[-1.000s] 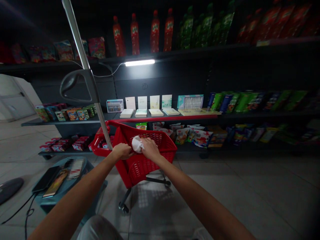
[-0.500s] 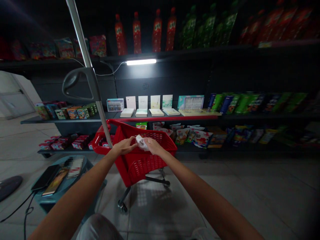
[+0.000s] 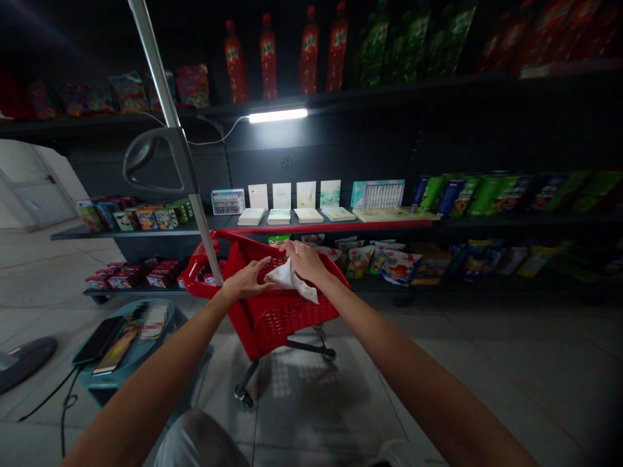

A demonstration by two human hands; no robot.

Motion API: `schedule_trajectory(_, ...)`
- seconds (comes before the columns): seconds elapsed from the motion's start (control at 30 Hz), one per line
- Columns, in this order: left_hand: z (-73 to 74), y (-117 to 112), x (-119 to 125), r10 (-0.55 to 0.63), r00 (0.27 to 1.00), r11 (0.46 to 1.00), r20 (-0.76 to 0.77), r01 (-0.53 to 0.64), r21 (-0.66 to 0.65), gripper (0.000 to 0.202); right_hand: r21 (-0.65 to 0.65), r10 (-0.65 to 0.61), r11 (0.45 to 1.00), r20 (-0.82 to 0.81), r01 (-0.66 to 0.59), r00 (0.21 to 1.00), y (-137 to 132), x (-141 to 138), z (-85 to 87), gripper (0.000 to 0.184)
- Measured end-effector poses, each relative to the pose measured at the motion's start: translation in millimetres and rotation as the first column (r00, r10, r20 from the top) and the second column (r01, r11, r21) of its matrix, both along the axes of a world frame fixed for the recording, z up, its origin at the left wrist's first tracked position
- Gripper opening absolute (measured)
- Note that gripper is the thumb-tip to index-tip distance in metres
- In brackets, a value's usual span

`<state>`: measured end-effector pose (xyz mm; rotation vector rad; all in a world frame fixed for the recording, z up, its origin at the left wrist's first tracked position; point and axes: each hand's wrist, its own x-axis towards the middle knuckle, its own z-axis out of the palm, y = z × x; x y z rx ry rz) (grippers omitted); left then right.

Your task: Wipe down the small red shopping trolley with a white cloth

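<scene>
A white cloth or tissue (image 3: 288,275) is spread over the near rim of a red shopping cart (image 3: 282,321), one corner draping down the outer side. My right hand (image 3: 304,263) grips it from above, fingers bent over its upper part. On the left end of the cloth is my left hand (image 3: 247,280), its thumb and fingers apart with the tip of the cloth close to the thumb. The cart stands at an angle, its handle to the left. My fingertips hide part of the cloth.
A metal pole (image 3: 168,97) with a grey loop handle rises in front of the shelf. At lower left, a blue-green stool (image 3: 97,383) bears a phone and a dark device with cables. Books (image 3: 280,217), snack bags (image 3: 363,261) and red bottles (image 3: 269,58) line the shelves.
The cloth was bunched between my hands and is now spread wider, with a corner hanging to the right. My right hand has risen a little, and the hands are slightly further apart.
</scene>
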<state>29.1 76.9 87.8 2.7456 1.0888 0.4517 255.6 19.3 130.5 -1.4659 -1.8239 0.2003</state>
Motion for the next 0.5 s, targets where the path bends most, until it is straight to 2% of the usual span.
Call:
schedule_trajectory(0.1,0.9,-1.4,-0.8,-0.011,1.0,1.0,-0.015,0.011,-0.021,0.098,0.08,-0.025,0.997,0.046,0.021,0.999,-3.9,-5.2,15.3,0.06)
schedule_trajectory(0.17,2.0,-3.0,-0.9,-0.019,0.999,0.999,-0.037,0.018,-0.043,0.1,0.12,-0.027,0.992,0.015,0.025,1.0,-3.3,-10.3,26.5,0.065)
schedule_trajectory(0.27,4.0,-5.5,-0.7,-0.024,0.999,0.998,-0.033,0.022,-0.057,0.098,0.199,0.084,0.978,-0.08,-0.067,0.993,2.1,-18.8,44.9,0.077)
schedule_trajectory(0.4,4.7,-5.0,-0.6,-0.077,0.995,0.996,0.061,0.079,-0.037,0.073,0.266,0.349,0.911,-0.092,-0.314,0.933,9.4,-24.8,61.2,0.082)
schedule_trajectory(0.5,2.8,-1.1,-0.6,-0.112,0.987,0.99,0.112,0.121,-0.077,0.042,0.228,0.423,0.891,-0.097,-0.393,0.901,11.3,-23.0,57.2,0.076)
